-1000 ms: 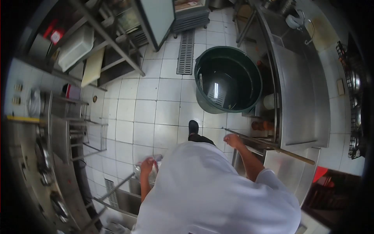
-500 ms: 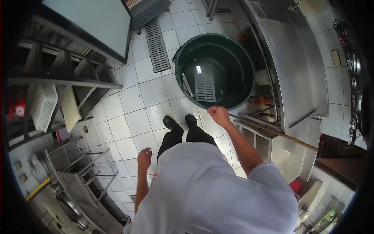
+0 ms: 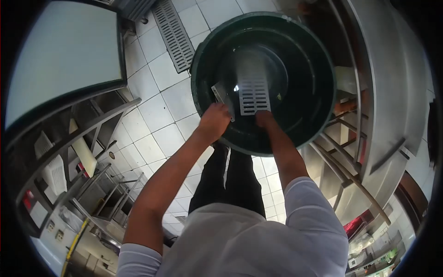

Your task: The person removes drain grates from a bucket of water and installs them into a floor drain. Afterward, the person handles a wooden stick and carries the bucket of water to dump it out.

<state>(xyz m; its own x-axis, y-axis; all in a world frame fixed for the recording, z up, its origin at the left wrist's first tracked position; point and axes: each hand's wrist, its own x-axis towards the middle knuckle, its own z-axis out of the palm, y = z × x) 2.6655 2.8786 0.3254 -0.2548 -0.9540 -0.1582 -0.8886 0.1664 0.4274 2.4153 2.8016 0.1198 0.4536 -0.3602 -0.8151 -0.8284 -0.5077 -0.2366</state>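
Both arms reach down over a large dark green bin that stands on the white tiled floor. Inside it lies a slotted plate, its slots clear at the near end and its far end blurred. The right grip is at the near edge of this plate, fingers curled and mostly hidden, so I cannot tell whether they are closed on it. To the left, the left grip sits at the bin's near-left side, over the near part of a narrow strip; its fingers are bent, but whether they clasp the strip cannot be told. A small bright glint shows between strip and plate.

Left of the bin, on the far side, a floor grating runs through the tiles. On the right stands a long steel desk, with a wooden stick slanting in front of its near end.
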